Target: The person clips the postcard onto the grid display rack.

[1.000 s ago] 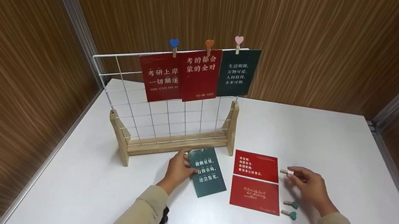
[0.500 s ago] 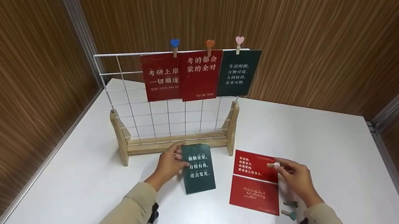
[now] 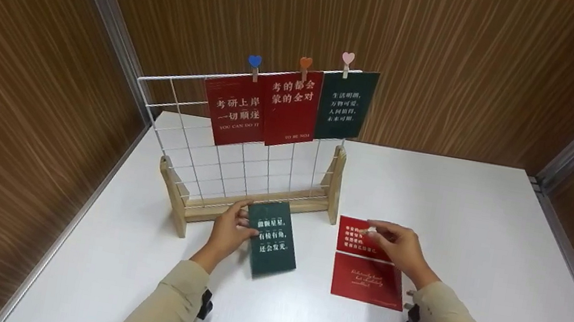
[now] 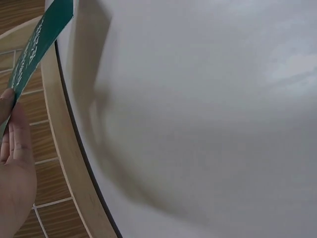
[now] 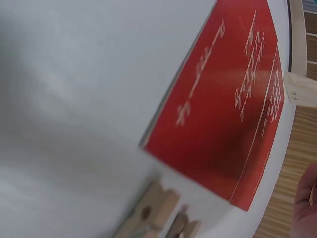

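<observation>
The left hand (image 3: 231,230) pinches a green card (image 3: 272,240) by its side, in front of the rack (image 3: 204,213), likely so its words can show. The right hand (image 3: 402,249) pinches a small clip (image 3: 368,231) over the red cards (image 3: 365,280). These lie on the table (image 3: 431,195), in front and right of the rack. Other clips (image 5: 156,206) lie farther right, perhaps for easy reach. On the rack's top, heart clips (image 3: 306,64) bite the hung cards (image 3: 291,121), so they don't fall.
</observation>
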Demonstrator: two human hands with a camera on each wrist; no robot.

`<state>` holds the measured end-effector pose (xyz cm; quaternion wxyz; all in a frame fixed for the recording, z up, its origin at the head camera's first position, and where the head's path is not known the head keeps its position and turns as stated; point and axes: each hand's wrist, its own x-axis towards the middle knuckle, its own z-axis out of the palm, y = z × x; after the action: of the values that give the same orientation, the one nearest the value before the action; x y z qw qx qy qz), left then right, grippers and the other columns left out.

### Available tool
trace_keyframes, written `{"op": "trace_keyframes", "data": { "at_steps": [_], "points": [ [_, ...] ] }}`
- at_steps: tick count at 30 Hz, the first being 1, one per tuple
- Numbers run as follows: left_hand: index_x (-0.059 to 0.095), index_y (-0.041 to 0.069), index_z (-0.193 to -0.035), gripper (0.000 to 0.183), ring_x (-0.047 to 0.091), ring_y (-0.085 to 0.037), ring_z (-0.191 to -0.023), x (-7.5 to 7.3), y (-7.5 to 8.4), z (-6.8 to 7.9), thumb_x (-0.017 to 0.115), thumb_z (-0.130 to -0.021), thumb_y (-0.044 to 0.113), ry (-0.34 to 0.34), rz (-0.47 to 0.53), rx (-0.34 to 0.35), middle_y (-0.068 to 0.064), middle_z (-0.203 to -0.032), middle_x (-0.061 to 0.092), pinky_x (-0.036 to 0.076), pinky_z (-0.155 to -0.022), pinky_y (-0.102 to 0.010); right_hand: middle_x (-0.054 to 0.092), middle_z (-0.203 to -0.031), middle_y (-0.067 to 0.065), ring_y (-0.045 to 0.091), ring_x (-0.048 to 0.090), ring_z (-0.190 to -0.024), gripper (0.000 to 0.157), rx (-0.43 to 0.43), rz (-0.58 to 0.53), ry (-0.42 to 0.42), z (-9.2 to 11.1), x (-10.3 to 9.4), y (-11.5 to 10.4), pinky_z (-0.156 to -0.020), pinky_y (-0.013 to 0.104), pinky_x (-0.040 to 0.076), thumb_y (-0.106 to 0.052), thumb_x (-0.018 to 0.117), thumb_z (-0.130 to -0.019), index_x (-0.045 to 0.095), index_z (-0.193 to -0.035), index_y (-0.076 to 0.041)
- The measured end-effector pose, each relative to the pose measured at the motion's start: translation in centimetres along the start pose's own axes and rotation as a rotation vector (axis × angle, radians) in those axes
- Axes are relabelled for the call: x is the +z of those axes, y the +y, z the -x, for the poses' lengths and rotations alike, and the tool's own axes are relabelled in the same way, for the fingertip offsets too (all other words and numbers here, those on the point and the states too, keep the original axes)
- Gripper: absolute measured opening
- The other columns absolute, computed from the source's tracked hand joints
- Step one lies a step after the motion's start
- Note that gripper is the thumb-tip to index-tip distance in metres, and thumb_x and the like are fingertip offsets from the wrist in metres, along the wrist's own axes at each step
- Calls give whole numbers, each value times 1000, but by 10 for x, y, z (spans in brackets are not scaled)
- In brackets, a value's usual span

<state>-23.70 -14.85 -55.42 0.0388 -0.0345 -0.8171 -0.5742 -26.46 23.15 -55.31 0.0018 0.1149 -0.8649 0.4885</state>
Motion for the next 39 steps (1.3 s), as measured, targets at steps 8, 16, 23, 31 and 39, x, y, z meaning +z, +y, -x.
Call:
{"op": "trace_keyframes", "data": {
  "at_steps": [8,16,23,31,39],
  "points": [
    [49,5,-137,70,60,-22,-87,-15,1,7,74,-74,-11,10,-4,-5,-11,-101,59,53,-65,-28,66,-97,3,19,63,-86,32,7,-24,-37,-6,19,-14,-78,32,53,-19,68,-89,68,-119,-9],
    [49,4,-137,68,58,-22,-87,-30,-6,14,74,-75,-11,18,-42,-3,-12,-104,56,52,-68,-31,70,-101,2,27,62,-87,33,29,-100,-102,-12,39,-26,-74,27,53,-14,69,-88,67,-120,-10],
    [49,4,-136,67,57,-22,-85,-46,-7,21,74,-75,-10,33,-48,8,-12,-103,55,50,-67,-29,69,-100,0,27,61,-85,32,-6,-115,-120,-17,54,-38,-71,27,53,-14,70,-87,69,-119,-13],
    [49,2,-135,65,56,-22,-84,-62,-2,22,73,-76,-11,52,-43,-2,-13,-104,52,48,-62,-25,70,-96,1,25,61,-81,29,-92,-135,-116,-26,71,-55,-66,25,52,-15,73,-85,71,-114,-14],
    [47,-4,-135,65,55,-30,-87,-78,23,29,69,-75,-18,73,0,-12,-18,-102,50,50,-66,-24,69,-95,0,20,59,-77,31,-128,-123,-127,-37,83,-76,-66,26,53,-13,72,-85,70,-116,-11]
  ]
}}
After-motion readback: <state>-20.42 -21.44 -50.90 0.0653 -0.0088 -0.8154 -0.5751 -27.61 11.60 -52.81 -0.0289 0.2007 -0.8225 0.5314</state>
